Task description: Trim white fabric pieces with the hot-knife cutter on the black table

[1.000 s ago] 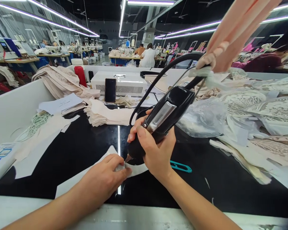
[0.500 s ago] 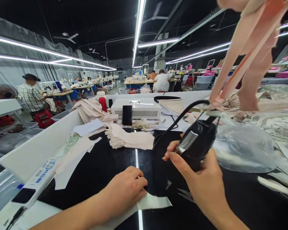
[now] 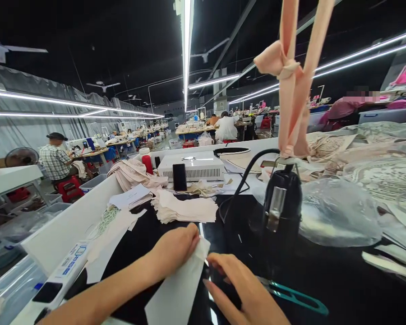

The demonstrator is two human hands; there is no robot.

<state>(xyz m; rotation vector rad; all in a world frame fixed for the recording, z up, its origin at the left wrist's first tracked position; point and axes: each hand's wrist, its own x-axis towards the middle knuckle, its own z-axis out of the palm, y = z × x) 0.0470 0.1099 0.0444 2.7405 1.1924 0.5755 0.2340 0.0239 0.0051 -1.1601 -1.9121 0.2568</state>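
My left hand (image 3: pixel 174 249) grips a pale fabric piece (image 3: pixel 177 291) and lifts its edge off the black table (image 3: pixel 341 280). Just to its right, my right hand (image 3: pixel 238 286) lies low over the table with fingers stretched out, holding nothing, its fingertips close to the fabric. The black corded hand tool (image 3: pixel 280 210) hangs upright above the table from a knotted pink strap (image 3: pixel 291 76), clear of both hands. Teal thread snips (image 3: pixel 296 295) lie on the table right of my right hand.
A stack of cut fabric pieces (image 3: pixel 184 208), a white box unit (image 3: pixel 192 166) with a black phone (image 3: pixel 179 176) leaning on it, and folded cloth (image 3: pixel 128 174) sit at the back. Lace and a plastic bag (image 3: pixel 338 212) fill the right. People work at distant tables.
My right hand let go of the black tool, which now hangs upright from the strap, and dropped toward the fabric. My left hand has lifted the fabric piece. The view tilted up.
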